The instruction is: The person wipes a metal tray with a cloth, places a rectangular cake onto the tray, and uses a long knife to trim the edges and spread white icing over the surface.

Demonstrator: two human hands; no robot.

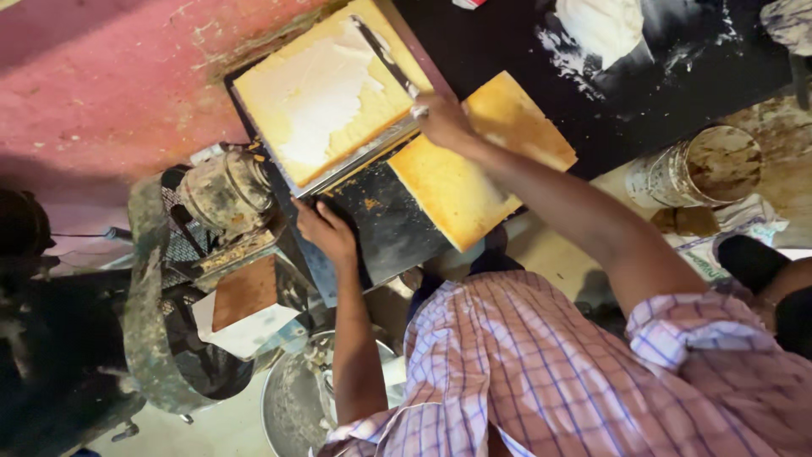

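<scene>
**Spreading cream over a sheet cake**

The picture is seen from above and turned about, with the person's checked shirt at the bottom. The right hand [441, 118] is closed around the handle of a long palette knife [385, 57], whose blade lies flat on a rectangular sheet cake [326, 93] partly covered in white cream. The blade's long axis runs away from the hand, diagonally across the cake's far corner. The left hand [326, 230] grips the near edge of the dark baking tray [372, 216] on which the cakes sit, fingers curled over the rim. A second, bare sheet cake [474, 169] lies just beside the first, under the right forearm. The right hand is the nearer to the creamed cake. On the dark worktop [507, 42] beyond sits a mound of white cream [602, 25]; a soiled tin [702, 165] stands off to the side.
</scene>
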